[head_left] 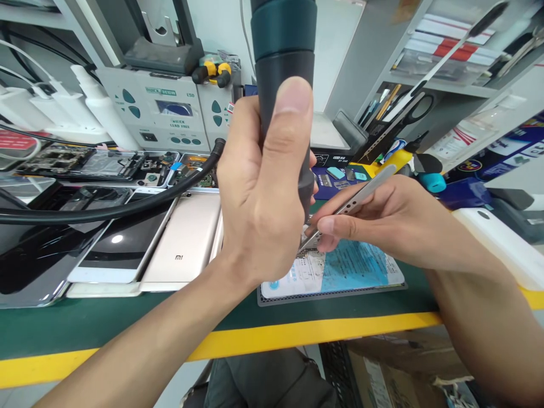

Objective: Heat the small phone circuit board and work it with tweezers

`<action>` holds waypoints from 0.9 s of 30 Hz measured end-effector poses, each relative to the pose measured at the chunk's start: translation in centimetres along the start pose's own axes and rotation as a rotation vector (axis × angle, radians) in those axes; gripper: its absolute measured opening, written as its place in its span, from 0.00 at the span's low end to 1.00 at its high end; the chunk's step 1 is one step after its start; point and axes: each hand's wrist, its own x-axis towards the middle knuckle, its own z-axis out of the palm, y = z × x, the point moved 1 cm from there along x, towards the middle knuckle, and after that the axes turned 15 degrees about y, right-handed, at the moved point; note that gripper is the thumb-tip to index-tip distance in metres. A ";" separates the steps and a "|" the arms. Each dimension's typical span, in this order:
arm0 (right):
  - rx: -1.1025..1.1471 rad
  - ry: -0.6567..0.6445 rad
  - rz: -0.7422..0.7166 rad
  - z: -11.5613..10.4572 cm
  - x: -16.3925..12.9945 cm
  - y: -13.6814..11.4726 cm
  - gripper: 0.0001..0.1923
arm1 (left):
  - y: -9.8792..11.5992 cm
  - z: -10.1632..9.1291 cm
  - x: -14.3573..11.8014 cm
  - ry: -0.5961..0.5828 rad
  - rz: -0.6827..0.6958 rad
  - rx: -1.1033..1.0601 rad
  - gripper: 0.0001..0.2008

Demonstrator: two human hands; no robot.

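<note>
Both hands clamped: left hand (259, 192) round upright hot-air handle (284, 68), right hand (382, 218) pinching tweezers (361, 195).

The bench sits in bright, even, cool white light from above, with hardly a hard shadow anywhere. A small glare spot shines on the dark phone screen (117, 238), and the tweezers (357, 199) gleam pale. The wide lens bends the view: the shelves (446, 85) lean outward and the yellow bench edge (297, 334) curves. The tool handle (283, 51) up close and the forearms low in the frame look soft.
</note>
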 end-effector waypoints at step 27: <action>-0.091 -0.023 -0.102 -0.1 -0.1 -0.5 0.09 | -0.5 -0.2 0.5 -0.009 0.046 -0.079 0.21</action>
